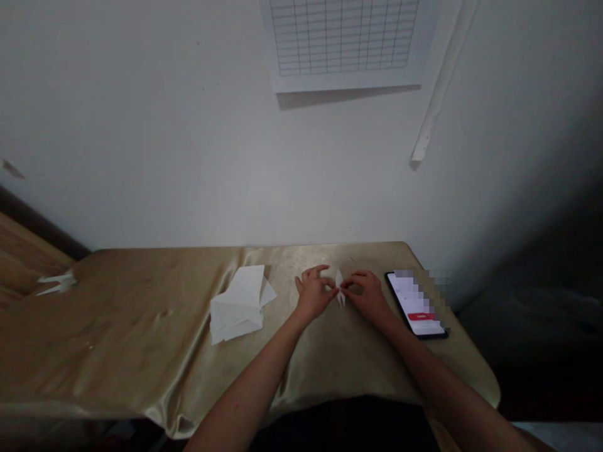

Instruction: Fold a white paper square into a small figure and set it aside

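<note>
A small folded piece of white paper (pixel 339 278) stands upright between my two hands, pointed at the top and split into narrow tips below. My left hand (pixel 315 292) pinches its left side between thumb and forefinger, the other fingers lifted and curled. From the right, my right hand (pixel 368 294) grips the same paper with thumb and fingertips. The fingertips cover the paper's middle, so its folds there are hidden. To the left of my left hand lies a loose pile of white paper sheets (pixel 239 301).
A phone (pixel 417 304) with a lit screen lies at the table's right side. Gold satin cloth (pixel 132 326) covers the table, creased near the middle. Another folded white paper piece (pixel 57 284) rests at the far left. A printed grid sheet (pixel 346 37) hangs on the wall behind.
</note>
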Demonstrator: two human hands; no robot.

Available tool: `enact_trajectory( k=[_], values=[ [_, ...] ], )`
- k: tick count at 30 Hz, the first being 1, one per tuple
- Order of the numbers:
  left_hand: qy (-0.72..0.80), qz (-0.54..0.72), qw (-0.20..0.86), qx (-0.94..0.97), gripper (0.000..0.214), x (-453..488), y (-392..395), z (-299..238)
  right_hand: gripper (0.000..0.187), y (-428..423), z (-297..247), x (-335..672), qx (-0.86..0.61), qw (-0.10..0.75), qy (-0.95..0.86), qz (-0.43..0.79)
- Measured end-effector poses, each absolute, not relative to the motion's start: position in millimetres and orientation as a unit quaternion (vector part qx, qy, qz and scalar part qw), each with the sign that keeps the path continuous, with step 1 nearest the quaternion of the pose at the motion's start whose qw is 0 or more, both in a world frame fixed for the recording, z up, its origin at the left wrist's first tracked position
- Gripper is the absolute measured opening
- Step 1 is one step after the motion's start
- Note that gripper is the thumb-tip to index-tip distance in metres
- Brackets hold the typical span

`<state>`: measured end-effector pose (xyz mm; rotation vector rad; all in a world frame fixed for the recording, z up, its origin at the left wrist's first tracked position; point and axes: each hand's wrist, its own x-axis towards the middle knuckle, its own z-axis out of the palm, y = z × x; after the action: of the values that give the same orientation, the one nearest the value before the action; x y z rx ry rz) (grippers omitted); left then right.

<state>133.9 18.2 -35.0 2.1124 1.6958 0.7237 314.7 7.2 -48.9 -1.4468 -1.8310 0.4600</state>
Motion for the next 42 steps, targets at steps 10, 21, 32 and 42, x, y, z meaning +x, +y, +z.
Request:
enact_trajectory(
  k=[10,21,32,42],
  values=[
    [0.605,0.23,0.116,0.754,0.027,135,15,-38,0.01,10,-54,316,-0.578,0.327,-0.73,0.161],
    [0.587,0.19,0.133,0.775,0.012,130,20,-37,0.012,14,-60,317,-0.574,0.32,-0.738,0.153],
    [0.581,0.162,0.123,0.788,0.018,129,17,-28,0.013,15,-60,319,-0.577,0.317,-0.734,0.168],
    [0.574,0.136,0.131,0.797,0.034,125,15,-29,0.013,16,-59,319,-0.575,0.316,-0.736,0.166]
  ],
)
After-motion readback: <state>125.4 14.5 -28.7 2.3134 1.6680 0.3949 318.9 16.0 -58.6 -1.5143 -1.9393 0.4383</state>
